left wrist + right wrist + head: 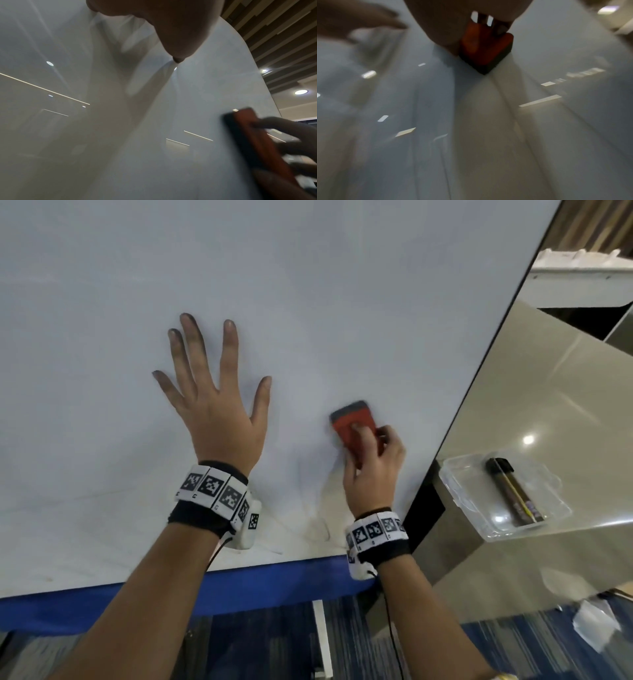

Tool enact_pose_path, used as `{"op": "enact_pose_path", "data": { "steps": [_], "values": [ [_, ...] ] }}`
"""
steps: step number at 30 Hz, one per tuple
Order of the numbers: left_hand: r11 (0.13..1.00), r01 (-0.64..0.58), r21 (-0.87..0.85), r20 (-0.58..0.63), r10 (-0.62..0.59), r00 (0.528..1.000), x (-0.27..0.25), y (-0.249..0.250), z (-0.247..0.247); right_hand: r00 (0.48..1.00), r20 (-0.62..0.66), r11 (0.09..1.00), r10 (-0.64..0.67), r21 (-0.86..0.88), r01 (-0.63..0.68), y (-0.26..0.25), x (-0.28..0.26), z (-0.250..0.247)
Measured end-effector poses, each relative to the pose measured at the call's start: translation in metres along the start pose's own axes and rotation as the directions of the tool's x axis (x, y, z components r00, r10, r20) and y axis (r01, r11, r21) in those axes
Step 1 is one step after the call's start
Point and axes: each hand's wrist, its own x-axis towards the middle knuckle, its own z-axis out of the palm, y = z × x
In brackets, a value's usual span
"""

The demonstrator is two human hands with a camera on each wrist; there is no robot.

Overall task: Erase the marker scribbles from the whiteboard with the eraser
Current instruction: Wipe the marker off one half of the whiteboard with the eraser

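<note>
The whiteboard [308, 285] fills most of the head view and looks wiped, with only faint grey smears near its lower edge. My left hand [212, 392] lies flat on it with fingers spread, the fingertips smudged dark. To its right my right hand [371, 470] grips the red eraser [352, 422], whose dark felt face presses on the board. In the left wrist view the eraser [257, 142] shows blurred at the right with fingers [284, 124] round it. In the right wrist view the eraser [484, 46] sits under my palm against the board [471, 135].
A blue strip [257, 587] runs along the board's lower edge. Right of the board, a clear plastic tray [459, 484] holding a dark marker [513, 491] sits on a glossy tan surface. Below lie patterned blue carpet and a white stand leg [322, 638].
</note>
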Motion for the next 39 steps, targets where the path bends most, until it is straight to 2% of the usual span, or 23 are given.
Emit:
{"op": "enact_pose_path", "data": {
  "steps": [1, 3, 5, 6, 7, 9, 11, 12, 13, 15, 17, 19, 21, 23, 24, 25, 28, 29, 31, 32, 34, 36, 39],
  "values": [
    [1.000, -0.003, -0.004, 0.000, 0.003, 1.000, 0.000, 0.000, 0.001, 0.983, -0.078, 0.985, 0.166, 0.055, -0.162, 0.008, 0.005, -0.008],
    [1.000, -0.002, -0.007, 0.003, 0.002, 1.000, -0.002, 0.000, 0.002, 0.892, -0.197, 0.909, 0.407, 0.187, -0.373, 0.012, 0.018, -0.016],
    [1.000, 0.003, -0.011, 0.005, -0.003, 1.000, -0.003, 0.001, 0.002, 0.807, -0.242, 0.833, 0.539, 0.296, -0.468, -0.003, 0.031, -0.012],
    [1.000, 0.005, -0.011, 0.004, -0.005, 1.000, -0.004, 0.002, 0.002, 0.801, -0.234, 0.821, 0.552, 0.323, -0.471, -0.018, 0.036, -0.008],
    [1.000, 0.004, -0.010, 0.005, -0.004, 1.000, -0.006, 0.002, 0.003, 0.842, -0.207, 0.848, 0.499, 0.316, -0.425, -0.034, 0.039, -0.003],
    [1.000, -0.003, -0.006, 0.001, 0.003, 1.000, -0.007, 0.002, 0.004, 0.980, -0.095, 0.969, 0.178, 0.188, -0.158, -0.058, 0.034, 0.006],
    [1.000, -0.013, -0.001, -0.006, 0.013, 1.000, -0.008, 0.000, 0.005, 0.993, 0.025, 0.993, -0.117, 0.027, 0.116, -0.054, 0.024, 0.009],
    [1.000, -0.022, 0.004, -0.007, 0.022, 1.000, -0.008, -0.001, 0.006, 0.986, 0.046, 0.987, -0.158, -0.010, 0.158, -0.041, 0.019, 0.009],
    [0.999, -0.030, 0.013, -0.008, 0.030, 1.000, -0.009, -0.003, 0.006, 0.992, 0.040, 0.993, -0.120, -0.007, 0.120, -0.026, 0.013, 0.008],
    [0.999, -0.044, 0.029, -0.012, 0.045, 0.999, -0.009, -0.006, 0.009, 0.993, -0.019, 0.991, 0.113, 0.070, -0.111, 0.005, -0.004, 0.004],
    [0.998, -0.056, 0.038, -0.011, 0.056, 0.998, -0.010, -0.009, 0.011, 0.922, -0.075, 0.917, 0.379, 0.166, -0.363, 0.037, -0.028, 0.000],
    [0.996, -0.069, 0.058, -0.014, 0.070, 0.997, -0.011, -0.011, 0.012, 0.810, -0.099, 0.800, 0.579, 0.260, -0.540, 0.061, -0.051, -0.001],
    [0.994, -0.077, 0.076, 0.002, 0.077, 0.997, -0.011, -0.012, 0.012, 0.682, -0.089, 0.667, 0.726, 0.333, -0.667, 0.074, -0.062, -0.001],
    [0.992, -0.087, 0.093, 0.019, 0.086, 0.996, -0.011, -0.013, 0.010, 0.612, -0.123, 0.606, 0.782, 0.379, -0.699, 0.072, -0.060, 0.003],
    [0.991, -0.087, 0.100, 0.023, 0.085, 0.996, -0.011, -0.013, 0.010, 0.626, -0.144, 0.627, 0.767, 0.381, -0.680, 0.064, -0.054, 0.006],
    [0.991, -0.084, 0.102, 0.025, 0.081, 0.996, -0.012, -0.012, 0.009, 0.679, -0.156, 0.682, 0.718, 0.355, -0.640, 0.052, -0.049, 0.009],
    [0.994, -0.066, 0.083, 0.026, 0.064, 0.998, -0.014, -0.010, 0.009, 0.927, -0.028, 0.910, 0.375, 0.202, -0.362, 0.007, -0.042, 0.018],
    [0.995, -0.062, 0.076, 0.026, 0.060, 0.998, -0.014, -0.010, 0.010, 0.970, 0.040, 0.958, 0.241, 0.150, -0.244, -0.003, -0.044, 0.021],
    [0.996, -0.061, 0.064, 0.020, 0.060, 0.998, -0.015, -0.010, 0.011, 0.989, 0.139, 0.996, 0.057, 0.061, -0.066, -0.003, -0.048, 0.026],
    [0.996, -0.066, 0.063, 0.017, 0.065, 0.998, -0.015, -0.011, 0.012, 0.987, 0.157, 0.999, 0.027, 0.033, -0.033, 0.005, -0.051, 0.026],
    [0.994, -0.081, 0.079, 0.020, 0.079, 0.997, -0.017, -0.014, 0.014, 0.987, 0.118, 0.993, 0.107, 0.029, -0.111, 0.029, -0.059, 0.022],
    [0.991, -0.088, 0.097, 0.028, 0.085, 0.996, -0.019, -0.016, 0.016, 0.933, 0.028, 0.926, 0.359, 0.112, -0.359, 0.059, -0.070, 0.015],
    [0.992, -0.083, 0.096, 0.052, 0.078, 0.996, -0.027, -0.017, 0.017, 0.717, -0.028, 0.703, 0.696, 0.230, -0.673, 0.091, -0.086, 0.011]
  ]
}}
